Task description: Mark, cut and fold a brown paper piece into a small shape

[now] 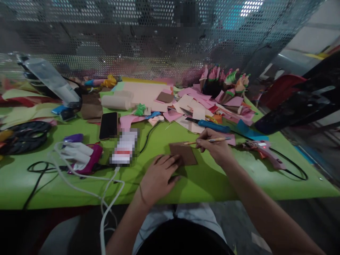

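Note:
A brown square of card or paper (190, 156) lies on the green tabletop in front of me. My left hand (160, 177) rests on its left side with the fingers stretched out and lying flat. My right hand (212, 145) pinches a slim yellowish pencil (219, 139), whose tip points left, at the top edge of the brown square. Whether the tip touches the surface I cannot tell. Just beyond my right hand is a blue-handled tool (214, 126). To the right lies a pink glue gun (268, 150) with a black cord.
Pink and cream paper scraps (196, 106) cover the back of the table (148, 191). Beside a dark phone (108, 125) lies a lit phone (123, 148), its white cable running to a magenta power strip (90, 159). Paper cones (225, 83) stand at the back right.

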Demonstrator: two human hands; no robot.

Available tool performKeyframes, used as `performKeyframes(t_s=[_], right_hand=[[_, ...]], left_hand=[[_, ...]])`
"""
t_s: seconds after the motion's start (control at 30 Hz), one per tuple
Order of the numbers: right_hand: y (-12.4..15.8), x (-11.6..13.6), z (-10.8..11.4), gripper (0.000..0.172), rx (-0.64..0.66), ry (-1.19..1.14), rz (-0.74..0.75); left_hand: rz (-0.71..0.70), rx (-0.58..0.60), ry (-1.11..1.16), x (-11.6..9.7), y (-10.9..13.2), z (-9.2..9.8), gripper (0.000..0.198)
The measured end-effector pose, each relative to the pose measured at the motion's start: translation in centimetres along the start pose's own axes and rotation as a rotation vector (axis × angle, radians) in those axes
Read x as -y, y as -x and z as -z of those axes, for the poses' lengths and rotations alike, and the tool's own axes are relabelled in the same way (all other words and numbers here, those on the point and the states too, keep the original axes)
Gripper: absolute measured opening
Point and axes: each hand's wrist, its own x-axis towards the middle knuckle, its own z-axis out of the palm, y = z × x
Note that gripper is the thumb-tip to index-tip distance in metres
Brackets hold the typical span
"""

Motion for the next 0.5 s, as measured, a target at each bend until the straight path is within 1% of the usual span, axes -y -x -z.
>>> performKeyframes(t_s=[0.13,0.27,0.4,0.5], right_hand=[[0.5,0.2,-1.6,0.027,0.127,-0.016,-0.01],[0.8,-0.1,-2.7,0.031,0.221,-0.035,-0.048],[1.0,-0.5,-3.1,0.032,0.289,-0.09,-0.12],[1.0,-0.6,-3.0,0.029,0.303,-0.07,-0.121]], left_hand=[[-0.006,-0.001,-0.007,-0.2,0.0,-0.1,0.047],[-0.005,-0.013,-0.006,-0.3,0.1,-0.2,0.045],[-0.012,-0.023,-0.001,-0.2,0.1,-0.3,0.047],[-0.013,-0.02,0.005,-0.2,0.1,-0.2,0.047]])
